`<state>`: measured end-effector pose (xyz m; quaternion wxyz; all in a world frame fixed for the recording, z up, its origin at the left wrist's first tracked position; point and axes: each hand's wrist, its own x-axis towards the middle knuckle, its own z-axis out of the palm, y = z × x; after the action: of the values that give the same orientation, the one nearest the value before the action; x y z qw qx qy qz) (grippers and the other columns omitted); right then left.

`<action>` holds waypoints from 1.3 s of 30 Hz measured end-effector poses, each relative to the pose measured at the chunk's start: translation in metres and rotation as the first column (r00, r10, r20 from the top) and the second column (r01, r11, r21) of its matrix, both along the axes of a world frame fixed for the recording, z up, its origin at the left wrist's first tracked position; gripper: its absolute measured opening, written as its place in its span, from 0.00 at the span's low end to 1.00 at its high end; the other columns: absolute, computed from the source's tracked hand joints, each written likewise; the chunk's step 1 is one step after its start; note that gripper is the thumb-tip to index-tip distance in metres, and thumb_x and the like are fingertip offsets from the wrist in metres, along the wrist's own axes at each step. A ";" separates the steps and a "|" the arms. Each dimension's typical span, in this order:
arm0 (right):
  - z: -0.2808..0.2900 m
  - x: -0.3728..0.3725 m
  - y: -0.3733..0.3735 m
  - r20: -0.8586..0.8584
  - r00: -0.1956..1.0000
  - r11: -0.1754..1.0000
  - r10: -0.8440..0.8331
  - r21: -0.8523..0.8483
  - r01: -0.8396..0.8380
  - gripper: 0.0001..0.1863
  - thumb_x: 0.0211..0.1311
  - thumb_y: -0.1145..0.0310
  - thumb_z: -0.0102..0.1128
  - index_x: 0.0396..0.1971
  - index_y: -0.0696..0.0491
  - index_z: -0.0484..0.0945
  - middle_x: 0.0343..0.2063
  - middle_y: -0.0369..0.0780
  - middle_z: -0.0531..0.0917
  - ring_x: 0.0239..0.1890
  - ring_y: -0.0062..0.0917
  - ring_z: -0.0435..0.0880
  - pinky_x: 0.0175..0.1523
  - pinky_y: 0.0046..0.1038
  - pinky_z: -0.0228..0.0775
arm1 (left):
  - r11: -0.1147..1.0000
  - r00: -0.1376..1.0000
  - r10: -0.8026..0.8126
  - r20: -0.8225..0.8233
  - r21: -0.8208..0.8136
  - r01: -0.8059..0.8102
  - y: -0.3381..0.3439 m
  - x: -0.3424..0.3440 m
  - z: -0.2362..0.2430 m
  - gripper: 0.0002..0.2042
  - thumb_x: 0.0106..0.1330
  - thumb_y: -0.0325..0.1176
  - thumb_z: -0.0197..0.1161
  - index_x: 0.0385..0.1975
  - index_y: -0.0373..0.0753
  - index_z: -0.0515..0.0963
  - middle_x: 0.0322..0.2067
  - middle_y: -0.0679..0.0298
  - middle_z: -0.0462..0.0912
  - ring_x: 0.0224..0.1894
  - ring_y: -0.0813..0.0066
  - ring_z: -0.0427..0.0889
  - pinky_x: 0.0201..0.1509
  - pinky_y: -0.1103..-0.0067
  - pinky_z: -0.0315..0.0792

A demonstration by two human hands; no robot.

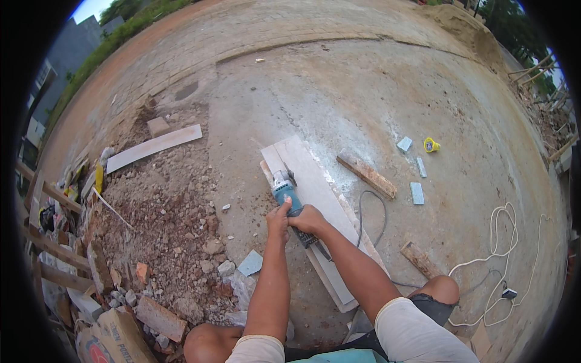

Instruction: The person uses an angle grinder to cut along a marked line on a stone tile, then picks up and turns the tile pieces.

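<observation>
Both my hands are wrapped round a teal angle grinder (285, 195), whose metal head and disc rest at the far end of a long pale tile (321, 187). My left hand (278, 220) grips the front of the body, thumb on top. Just behind it, my right hand (307, 220) closes over the rear part. A thin line crosses the tile near the disc. Beneath the tile lies a board or second slab (327, 279), its edge showing along the left side. White dust covers the concrete to the right of the tile.
Right of the tile lie a wooden block (367, 176), another wood piece (422, 260), light blue tile offcuts (417, 193) and a yellow cup-like object (431, 145). A grey cord (361, 212) loops beside the tile; a white cable (497, 242) coils farther right. Rubble (175, 224) and a tile strip (154, 148) lie left.
</observation>
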<state>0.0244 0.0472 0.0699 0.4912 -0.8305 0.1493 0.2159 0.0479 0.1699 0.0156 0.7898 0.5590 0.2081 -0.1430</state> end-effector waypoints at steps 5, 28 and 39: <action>-0.004 -0.004 0.001 0.020 1.000 0.999 -0.021 -0.026 0.022 0.37 0.34 0.45 0.69 0.32 0.69 0.80 0.31 0.55 0.83 0.37 0.41 0.85 0.41 0.33 0.74 | 1.000 1.000 0.009 0.005 -0.001 -0.009 -0.003 -0.004 -0.001 0.23 0.56 0.42 0.70 0.39 0.25 0.77 0.33 0.60 0.81 0.33 0.75 0.79 0.41 0.80 0.72; -0.014 -0.016 0.000 0.027 1.000 0.999 -0.003 -0.050 0.005 0.33 0.35 0.46 0.68 0.29 0.66 0.81 0.29 0.53 0.83 0.34 0.40 0.84 0.40 0.33 0.74 | 1.000 1.000 0.009 0.010 -0.008 -0.009 -0.003 -0.019 -0.002 0.24 0.55 0.42 0.70 0.40 0.24 0.76 0.34 0.59 0.81 0.34 0.73 0.79 0.42 0.79 0.72; -0.016 -0.016 0.000 0.019 1.000 0.999 0.003 -0.043 -0.003 0.35 0.34 0.44 0.68 0.29 0.66 0.81 0.30 0.54 0.83 0.36 0.40 0.84 0.41 0.34 0.74 | 1.000 1.000 0.008 0.012 -0.024 -0.008 -0.003 -0.019 -0.005 0.23 0.55 0.42 0.70 0.38 0.25 0.77 0.32 0.60 0.81 0.32 0.75 0.79 0.41 0.80 0.72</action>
<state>0.0085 0.0473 0.0539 0.4745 -0.8431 0.1479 0.2055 0.0287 0.1672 0.0107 0.7981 0.5496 0.2039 -0.1389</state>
